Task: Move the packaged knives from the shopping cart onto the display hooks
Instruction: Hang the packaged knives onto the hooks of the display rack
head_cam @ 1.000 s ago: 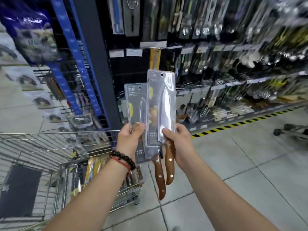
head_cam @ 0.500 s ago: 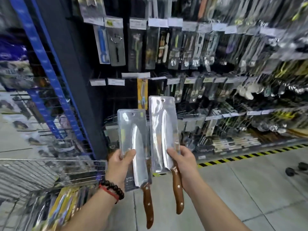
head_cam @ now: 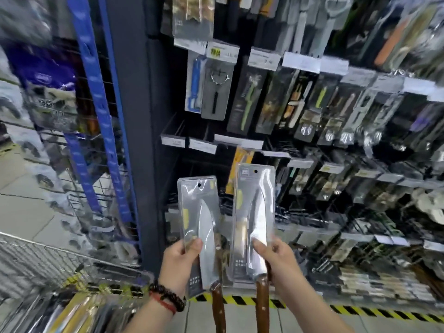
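While my left hand [head_cam: 179, 260] grips one packaged knife [head_cam: 199, 234] and my right hand [head_cam: 276, 259] grips a second [head_cam: 254, 222], both stand upright, side by side, apart. Display hooks [head_cam: 182, 131] hang above and beyond them; shopping cart [head_cam: 48, 265] sits left, below my left hand.

packaged knives [head_cam: 254, 219]: glossy clear plastic, shiny steel blades, brown polished wood handles | shopping cart [head_cam: 36, 258]: metal wire

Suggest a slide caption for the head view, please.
Left hand and right hand each hold a packaged knife before the display hooks.
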The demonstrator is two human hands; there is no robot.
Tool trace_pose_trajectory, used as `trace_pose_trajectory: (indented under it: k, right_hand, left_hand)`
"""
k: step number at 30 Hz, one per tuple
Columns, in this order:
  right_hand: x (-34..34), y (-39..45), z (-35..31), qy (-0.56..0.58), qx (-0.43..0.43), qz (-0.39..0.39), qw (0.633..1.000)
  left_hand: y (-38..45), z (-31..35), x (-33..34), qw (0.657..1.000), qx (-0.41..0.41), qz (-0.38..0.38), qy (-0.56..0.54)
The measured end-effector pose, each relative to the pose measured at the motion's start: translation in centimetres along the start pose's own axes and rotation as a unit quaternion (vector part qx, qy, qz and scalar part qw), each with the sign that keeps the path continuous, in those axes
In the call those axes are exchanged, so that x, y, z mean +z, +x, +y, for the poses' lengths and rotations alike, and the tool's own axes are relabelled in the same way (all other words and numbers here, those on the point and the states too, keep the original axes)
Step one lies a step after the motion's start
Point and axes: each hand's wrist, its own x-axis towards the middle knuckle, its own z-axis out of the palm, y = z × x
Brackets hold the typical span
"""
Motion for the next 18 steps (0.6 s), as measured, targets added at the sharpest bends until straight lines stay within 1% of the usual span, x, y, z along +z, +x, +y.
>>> trace_pose_trajectory:
  k: [4, 9, 12, 15, 18]
  right_hand:
    - [0.3, 5.7, -1.3, -0.027, 0.007, -0.045, 0.999]
    - [2.7, 12.3, -0.4, -0.061, 0.045, -0.072, 0.995]
    - [4.9, 15.9, 0.2, -0.052, 0.076, -0.078, 0.993]
    - [7.5, 19.3, 0.0, -0.036, 0.090, -0.087, 0.991]
    - [9.7, 22.3, -0.6, -0.066, 0.070, -0.139, 0.986]
  left_hand:
    - [3.5, 0.9, 0.7, 0.999, -0.013, 0.030, -0.043]
    - [6.4, 2.0, -1.1, 0.994, -0.024, 0.082, -0.067]
    - [8.2, 2.7, -2.0, 0.993, -0.026, 0.109, -0.049]
    - [9.8, 3.1, -2.6, 0.990, -0.029, 0.138, 0.004]
    - [11.3, 3.2, -2.5, 0.984, -0.037, 0.172, 0.025]
